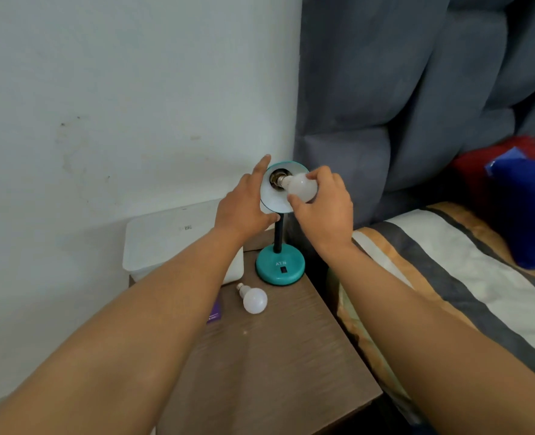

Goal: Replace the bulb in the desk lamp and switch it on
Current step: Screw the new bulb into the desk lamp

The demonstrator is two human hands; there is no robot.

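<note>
Soft, even daylight fills the scene, with faint shadows on the wall (103, 89). The far right bedding (523, 196) is blurred; wide-angle distortion bends the edges.

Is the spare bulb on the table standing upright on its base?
No, the spare bulb lies on its side on the table, its screw base pointing up-left toward the white box.

White letters reading "ATN" stand on the teal lamp base (280, 266), just above its small dark switch (283, 270), while print on the white box (178, 237) and purple card (214, 312) left of that base is too blurred to read.
</note>
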